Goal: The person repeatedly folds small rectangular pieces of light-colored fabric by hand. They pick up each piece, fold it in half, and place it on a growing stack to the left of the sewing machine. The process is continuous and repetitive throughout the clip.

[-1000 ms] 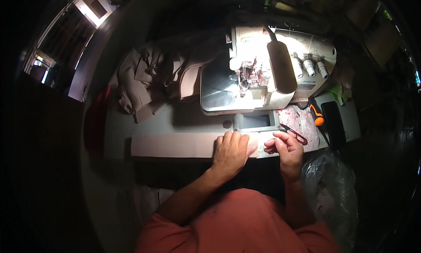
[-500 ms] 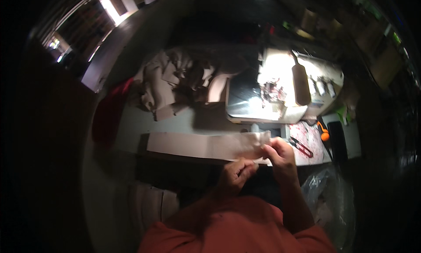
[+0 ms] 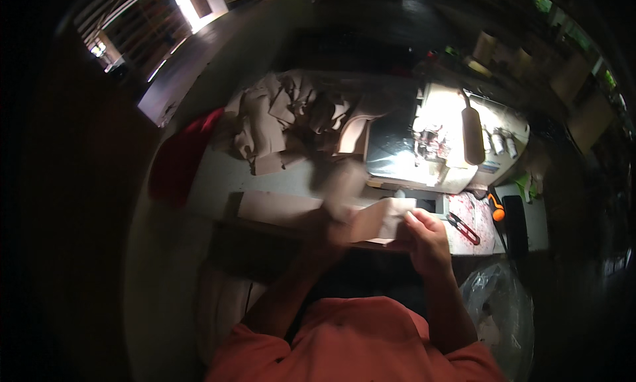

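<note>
Pinching with its fingers (image 3: 416, 218), the right hand (image 3: 429, 239) holds the edge of a tan cloth piece (image 3: 379, 222) just above the front edge of the table (image 3: 218, 177). The left hand (image 3: 331, 224) is a blur at 9 o'clock from the right hand. It touches the same cloth, but I cannot tell if its fingers are closed or open. A long tan strip (image 3: 275, 208) lies flat on the table at 9 o'clock from the hands.

At 3 o'clock from the right hand lie red snips (image 3: 462, 228), and a bit past them sits an orange tool (image 3: 495, 210). At 12 o'clock stands a white sewing machine (image 3: 437, 143) with a bright light on it. At 10 o'clock sits a big pile of tan cloth scraps (image 3: 278, 127), with a red cloth (image 3: 179, 163) next to it at the table's left end. A clear plastic bag (image 3: 500, 309) hangs at 5 o'clock, below the table.
</note>
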